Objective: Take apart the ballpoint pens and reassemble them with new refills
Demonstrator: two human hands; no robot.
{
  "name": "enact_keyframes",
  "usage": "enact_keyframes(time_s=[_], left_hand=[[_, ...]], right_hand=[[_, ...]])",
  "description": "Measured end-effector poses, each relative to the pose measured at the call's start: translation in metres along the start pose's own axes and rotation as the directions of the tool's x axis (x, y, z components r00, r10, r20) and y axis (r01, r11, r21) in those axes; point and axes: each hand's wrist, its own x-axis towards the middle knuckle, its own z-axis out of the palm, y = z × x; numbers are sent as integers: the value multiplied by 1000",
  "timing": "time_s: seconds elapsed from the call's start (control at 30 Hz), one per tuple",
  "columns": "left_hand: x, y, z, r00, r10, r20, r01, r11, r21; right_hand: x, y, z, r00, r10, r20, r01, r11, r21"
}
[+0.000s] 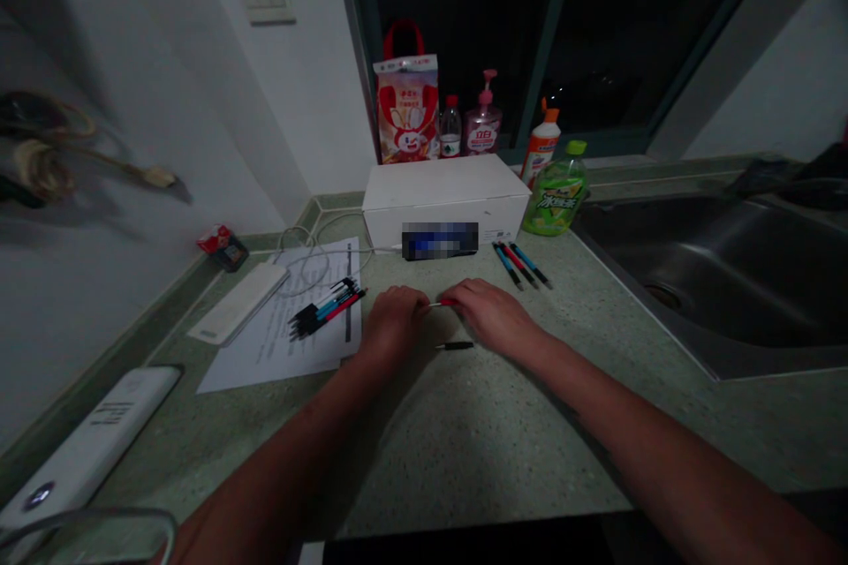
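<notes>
My left hand (392, 320) is closed, pinching the end of a thin whitish rod that looks like a pen refill (435, 305). My right hand (494, 316) grips a red pen barrel (449, 302), and the rod runs between it and my left fingers. Just below the hands, a short black pen part (454, 345) lies on the counter. To the left, a bunch of pens (324, 309) in black, blue and red rests on a printed sheet (271, 366). Three blue and red pens (521, 266) lie side by side beyond my right hand.
A white box (443, 185) stands behind the hands, with a phone (440, 241) leaning on its front. Bottles, among them a green one (556, 194), stand behind and beside it. The steel sink (715, 282) is right; a power strip (99, 433) lies left.
</notes>
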Motion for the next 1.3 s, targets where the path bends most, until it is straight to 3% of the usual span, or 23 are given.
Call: enact_keyframes(time_s=[0.13,0.27,0.37,0.73,0.83,0.97,1.1,1.3], left_hand=[[-4,0,-2,978,137,-157,-142,990,-23],[-8,4,-2,948,313,51,-310,949,-67],[-9,9,-3,912,377,162,-369,926,-77],[-15,12,-5,885,410,220,-396,912,-106],[-14,10,-3,924,331,192,-321,943,-83],[-7,-3,-5,1000,19,19,-17,996,-82],[-1,-11,-10,970,-204,-136,172,961,-216],[-1,-10,-11,954,-236,-187,186,950,-249]], right_hand=[[-2,2,1,998,55,-11,-55,998,5],[-3,5,-1,995,90,-45,-89,996,8],[-3,6,-3,992,111,-61,-111,994,9],[-3,10,-4,989,132,-64,-133,991,-1],[-4,11,-4,989,124,-80,-126,992,-20],[-5,14,-6,987,113,-114,-117,993,-27],[-5,15,-8,988,113,-104,-117,993,-33],[-4,10,-11,992,95,-79,-97,995,-20]])
